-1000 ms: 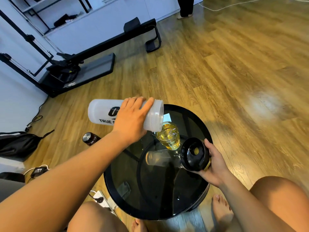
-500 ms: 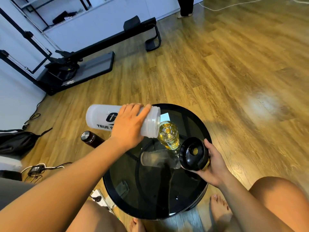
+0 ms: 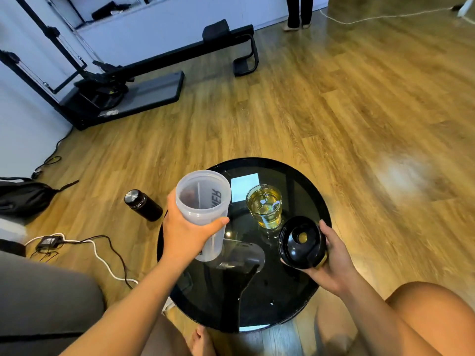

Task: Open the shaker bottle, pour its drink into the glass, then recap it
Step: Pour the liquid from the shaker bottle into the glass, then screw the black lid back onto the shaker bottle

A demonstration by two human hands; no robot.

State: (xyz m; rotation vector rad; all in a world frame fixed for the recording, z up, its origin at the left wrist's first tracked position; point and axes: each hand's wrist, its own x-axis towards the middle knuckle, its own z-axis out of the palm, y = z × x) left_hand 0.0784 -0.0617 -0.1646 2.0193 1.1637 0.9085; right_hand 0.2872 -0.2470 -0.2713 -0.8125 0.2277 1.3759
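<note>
My left hand [image 3: 186,231] grips the frosted white shaker bottle [image 3: 205,204], upright and uncapped, its open mouth facing the camera; it looks empty. It hovers over the left part of the round black glass table [image 3: 308,291]. To its right stands the glass [image 3: 264,205], holding yellow drink. My right hand [image 3: 332,260] holds the black cap [image 3: 300,242] with a gold detail, underside tilted up, just right of and nearer than the glass.
A dark flask [image 3: 142,205] stands on the wooden floor left of the table. Cables and a charger [image 3: 51,241] lie beside it, a black bag [image 3: 23,196] farther left. Exercise equipment [image 3: 128,86] stands at the wall. A person's legs [image 3: 299,11] are far back.
The bottle was lying sideways with its mouth over the glass; my left hand has swung it back upright and drawn it left. The cap in my right hand has barely moved.
</note>
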